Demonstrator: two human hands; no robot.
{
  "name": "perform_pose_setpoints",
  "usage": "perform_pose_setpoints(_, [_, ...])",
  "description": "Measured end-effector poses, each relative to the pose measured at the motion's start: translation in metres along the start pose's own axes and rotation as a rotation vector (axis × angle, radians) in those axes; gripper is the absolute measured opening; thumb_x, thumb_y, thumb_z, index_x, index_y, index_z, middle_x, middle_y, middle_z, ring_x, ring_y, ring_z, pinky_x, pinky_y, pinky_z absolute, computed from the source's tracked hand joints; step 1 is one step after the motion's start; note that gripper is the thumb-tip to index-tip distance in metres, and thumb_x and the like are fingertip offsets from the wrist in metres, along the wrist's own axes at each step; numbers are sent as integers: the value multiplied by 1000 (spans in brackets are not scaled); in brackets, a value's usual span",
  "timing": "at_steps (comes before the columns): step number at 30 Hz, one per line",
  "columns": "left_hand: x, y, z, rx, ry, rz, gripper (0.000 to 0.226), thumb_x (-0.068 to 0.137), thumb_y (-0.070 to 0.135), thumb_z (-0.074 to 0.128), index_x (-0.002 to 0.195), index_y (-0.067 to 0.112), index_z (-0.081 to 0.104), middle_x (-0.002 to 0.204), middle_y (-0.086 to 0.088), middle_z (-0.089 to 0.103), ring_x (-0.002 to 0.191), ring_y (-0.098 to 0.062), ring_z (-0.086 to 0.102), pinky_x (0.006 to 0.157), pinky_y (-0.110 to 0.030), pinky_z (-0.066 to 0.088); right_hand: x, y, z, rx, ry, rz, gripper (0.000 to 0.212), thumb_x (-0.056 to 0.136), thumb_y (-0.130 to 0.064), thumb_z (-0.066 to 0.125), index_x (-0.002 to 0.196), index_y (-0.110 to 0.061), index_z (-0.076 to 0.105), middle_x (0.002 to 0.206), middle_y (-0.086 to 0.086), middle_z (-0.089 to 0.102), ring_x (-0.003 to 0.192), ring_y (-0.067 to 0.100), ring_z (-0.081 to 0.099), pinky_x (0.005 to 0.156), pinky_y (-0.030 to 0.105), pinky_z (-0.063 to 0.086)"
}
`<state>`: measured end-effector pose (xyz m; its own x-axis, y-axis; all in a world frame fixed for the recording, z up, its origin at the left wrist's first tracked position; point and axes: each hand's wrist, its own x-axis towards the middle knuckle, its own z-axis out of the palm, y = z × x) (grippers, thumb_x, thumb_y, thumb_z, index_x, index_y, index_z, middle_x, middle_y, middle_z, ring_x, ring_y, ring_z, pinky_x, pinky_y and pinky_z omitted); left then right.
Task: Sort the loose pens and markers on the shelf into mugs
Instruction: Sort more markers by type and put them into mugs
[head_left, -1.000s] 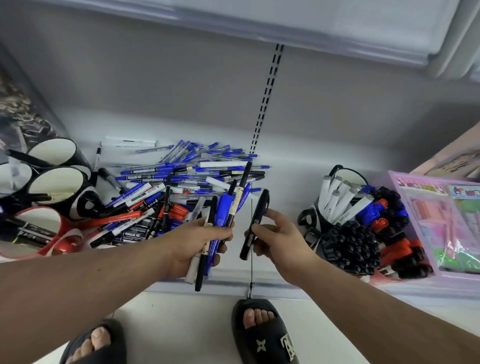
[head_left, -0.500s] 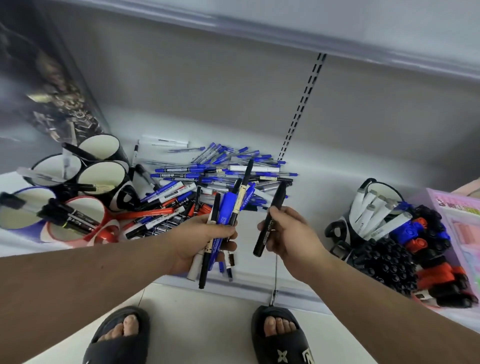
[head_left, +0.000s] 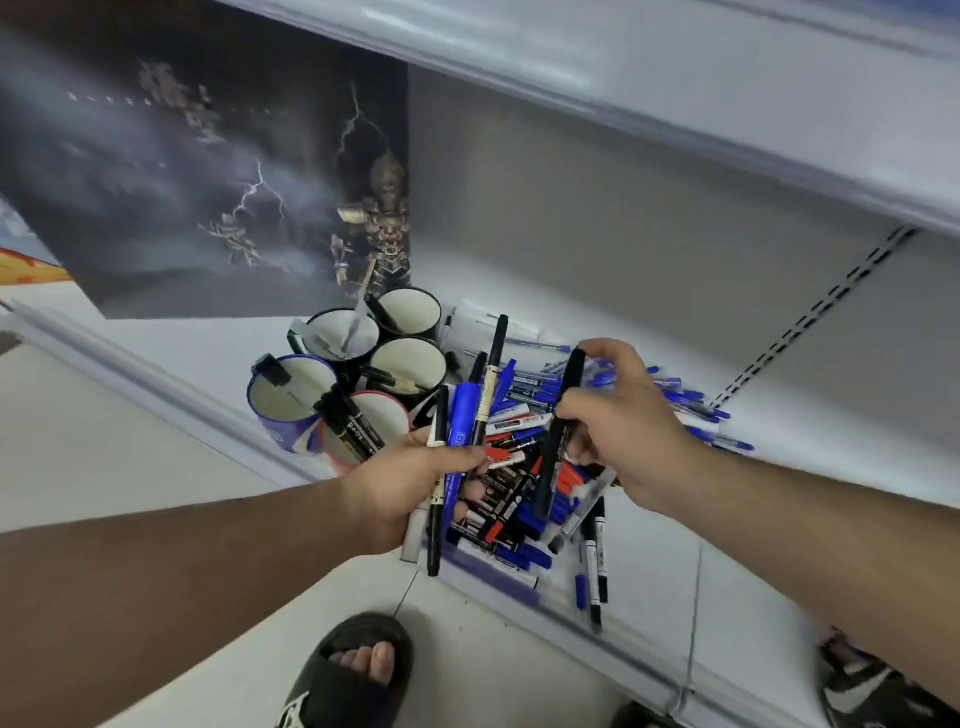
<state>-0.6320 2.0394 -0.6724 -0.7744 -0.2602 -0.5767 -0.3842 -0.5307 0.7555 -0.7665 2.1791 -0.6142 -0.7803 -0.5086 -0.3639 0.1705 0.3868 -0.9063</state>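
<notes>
On the white metal shelf (head_left: 649, 545), the sorting looks barely begun. A cluster of ceramic mugs (head_left: 410, 364) – black, blue and red outside, cream inside – stands at the left, each holding only one or a few pens. Just beside them, the big loose heap of blue, black and red plastic pens and markers (head_left: 524, 499) is unsorted. The left hand (head_left: 410, 483) grips a mixed fistful of blue and black pens (head_left: 460, 431); the right hand (head_left: 623, 431) pinches a single black marker (head_left: 558, 431) – both over the heap, none yet dropped into a mug.
</notes>
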Motion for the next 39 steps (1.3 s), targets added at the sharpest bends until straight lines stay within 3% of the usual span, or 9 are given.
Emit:
perform_pose_setpoints(4, [-1, 4, -33, -87, 71, 47, 9, 90, 7, 65, 98, 4, 63, 81, -11, 65, 61, -18, 60, 48, -26, 49, 35, -22, 45, 0, 99, -115, 35, 87, -8, 62, 104, -33, 44, 68, 12, 62, 44, 17, 55, 47, 30, 43])
perform_pose_setpoints(8, [-4, 7, -62, -154, 85, 105, 15, 91, 6, 62, 106, 3, 61, 80, -11, 61, 58, -17, 58, 46, -25, 47, 76, -35, 83, -58, 257, -319, 35, 86, -11, 61, 104, -29, 37, 70, 9, 64, 57, 24, 65, 58, 38, 55])
perform_pose_setpoints(10, [-5, 8, -72, -162, 99, 126, 4, 93, 4, 59, 92, 6, 62, 74, -8, 61, 56, -16, 55, 45, -24, 45, 96, -37, 101, -147, 286, -453, 36, 87, -14, 60, 103, -35, 36, 76, 6, 66, 67, 26, 69, 64, 39, 57])
perform_pose_setpoints(15, [-4, 7, -88, -232, 165, 114, 11, 92, 1, 59, 87, 10, 62, 70, -6, 63, 55, -18, 56, 43, -24, 47, 137, -33, 136, -346, 283, -588, 20, 95, -13, 58, 113, -15, 67, 96, -5, 67, 88, 19, 63, 65, 3, 36])
perform_pose_setpoints(19, [-2, 6, -94, -234, 172, 103, 9, 91, 1, 61, 95, 9, 61, 76, -8, 62, 55, -18, 57, 45, -23, 47, 158, -23, 151, -531, 200, -519, 26, 98, -12, 53, 116, -12, 73, 118, 3, 70, 112, 18, 60, 82, 9, 33])
perform_pose_setpoints(24, [3, 7, -95, -209, 146, 98, 10, 90, 2, 63, 90, 11, 60, 76, -10, 61, 57, -19, 57, 46, -24, 48, 171, -20, 155, -740, 211, -320, 32, 90, -3, 57, 116, -13, 72, 123, 7, 67, 113, 25, 61, 88, 25, 48])
perform_pose_setpoints(29, [5, 7, -90, -148, 136, 117, 13, 90, 2, 63, 83, 14, 62, 73, -8, 63, 59, -18, 57, 49, -26, 48, 166, -20, 149, -616, -71, -186, 60, 85, -5, 59, 143, -21, 51, 149, 2, 47, 127, 21, 53, 92, 26, 47])
perform_pose_setpoints(34, [5, 8, -69, -127, 53, 116, 9, 88, 0, 65, 92, 8, 63, 83, -15, 58, 58, -19, 57, 51, -29, 48, 106, -42, 108, -188, -5, -150, 15, 93, -17, 57, 101, -20, 70, 102, 2, 69, 63, 14, 62, 61, 28, 50])
perform_pose_setpoints(39, [-3, 7, -33, 4, -39, 108, 13, 86, -3, 67, 87, 9, 63, 74, -8, 62, 59, -17, 59, 49, -28, 46, 36, -53, 51, -371, -73, -172, 24, 94, -45, 59, 91, -23, 68, 69, -5, 59, 49, 11, 45, 53, 28, 38])
